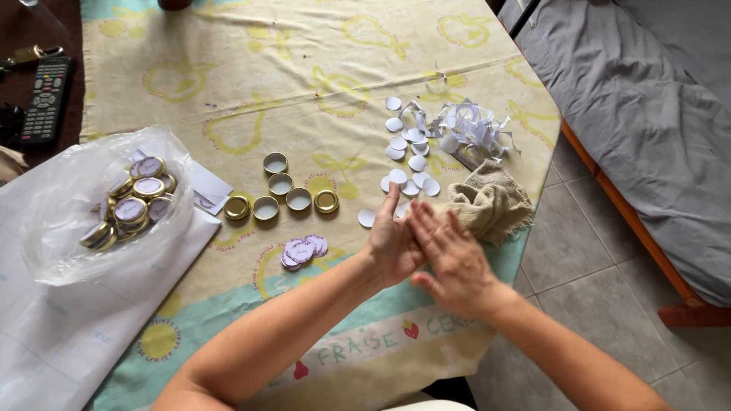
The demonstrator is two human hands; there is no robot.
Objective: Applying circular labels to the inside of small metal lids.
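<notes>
Tablecloth (304, 68) spans everything; a plastic bag (68, 221) of lidded tins sits at nine o'clock, a beige cloth (491, 202) at two o'clock. Left hand (392, 240) and right hand (449, 262) are pressed together, fingers flat, just below the white paper discs (407, 156). Five gold lids (282, 198) lie at ten o'clock.

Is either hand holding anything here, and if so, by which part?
It cannot be told. The left hand and right hand are pressed together above the tablecloth, and anything between them is hidden.

White paper discs (405, 156) scattered on tablecloth (251, 76)
</notes>
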